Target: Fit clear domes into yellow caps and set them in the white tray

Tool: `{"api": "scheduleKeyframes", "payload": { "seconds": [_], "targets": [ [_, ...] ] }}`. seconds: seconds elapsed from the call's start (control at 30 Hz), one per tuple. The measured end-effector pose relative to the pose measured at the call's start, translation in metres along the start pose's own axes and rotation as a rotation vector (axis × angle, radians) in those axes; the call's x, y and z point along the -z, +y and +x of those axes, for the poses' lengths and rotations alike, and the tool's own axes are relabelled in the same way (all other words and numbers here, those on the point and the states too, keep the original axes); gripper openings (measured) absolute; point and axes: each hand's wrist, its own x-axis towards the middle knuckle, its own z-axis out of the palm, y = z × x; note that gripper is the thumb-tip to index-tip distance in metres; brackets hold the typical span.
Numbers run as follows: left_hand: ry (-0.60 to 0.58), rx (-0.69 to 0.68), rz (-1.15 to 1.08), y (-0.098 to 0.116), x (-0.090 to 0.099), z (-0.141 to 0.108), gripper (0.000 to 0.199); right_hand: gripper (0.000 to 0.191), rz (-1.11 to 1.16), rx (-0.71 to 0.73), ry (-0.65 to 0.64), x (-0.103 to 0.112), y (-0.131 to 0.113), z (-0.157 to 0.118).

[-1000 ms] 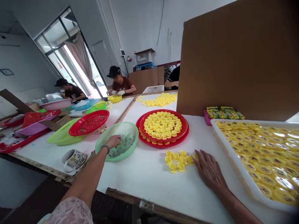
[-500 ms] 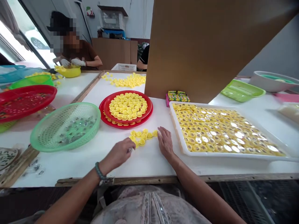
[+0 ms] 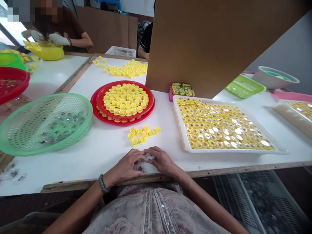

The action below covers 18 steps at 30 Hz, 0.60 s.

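Now drawn together at the near edge of a white-topped table (image 3: 117, 139), a worker's left hand (image 3: 124, 165) and right hand (image 3: 162, 161) meet over a few small clear pieces (image 3: 140, 168). The left fingers curl above them and the right fingers bend in from the other side; whether either hand truly pinches a piece cannot be told, as the knuckles cover much of the contact.

Half a second earlier the left hand was beside the small cluster of yellow cups (image 3: 145, 133), and a second ago it was inside the green basket (image 3: 87, 107) at left, where more see-through pieces lie. The right hand, then beside the cups, has also come back toward the body. The cups sit just beyond the fingers, touched by neither hand, so the work in hand appears to have passed for the moment from the cups to the clear pieces.

Beyond the cluster, stacked red trays (image 3: 152, 104) hold more yellow cups. At right, a white tray (image 3: 182, 130) is filled with rows of yellow rounds (image 3: 212, 126) with glossy tops. At far left, a co-worker's gloved hands (image 3: 58, 39) are over a yellow bowl (image 3: 52, 53).
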Motion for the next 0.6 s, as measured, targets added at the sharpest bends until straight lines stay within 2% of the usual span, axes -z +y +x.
{"api": "scheduleKeyframes", "payload": {
  "seconds": [0.1, 0.2, 0.3, 0.37, 0.47, 0.6],
  "targets": [
    [0.041, 0.104, -0.149, 0.000, 0.000, -0.008, 0.038, 0.036, -0.060, 0.018, 0.003, -0.001, 0.001, 0.005],
    [0.092, 0.172, -0.181, 0.000, 0.001, -0.013, 0.039, 0.018, -0.098, -0.007, 0.034, -0.002, 0.005, 0.006],
    [0.137, 0.139, -0.028, 0.000, 0.001, -0.014, 0.037, 0.015, -0.146, -0.044, 0.086, 0.001, 0.007, 0.002],
    [0.181, 0.102, 0.098, -0.001, 0.000, -0.013, 0.033, 0.020, -0.189, -0.030, 0.097, 0.005, 0.005, -0.002],
    [0.240, 0.079, 0.217, -0.002, -0.002, -0.007, 0.029, 0.026, -0.307, 0.076, 0.027, 0.010, -0.001, -0.007],
    [0.254, 0.065, 0.275, 0.000, -0.007, 0.007, 0.025, 0.014, -0.487, 0.160, -0.079, 0.005, -0.002, -0.005]
  ]
}}
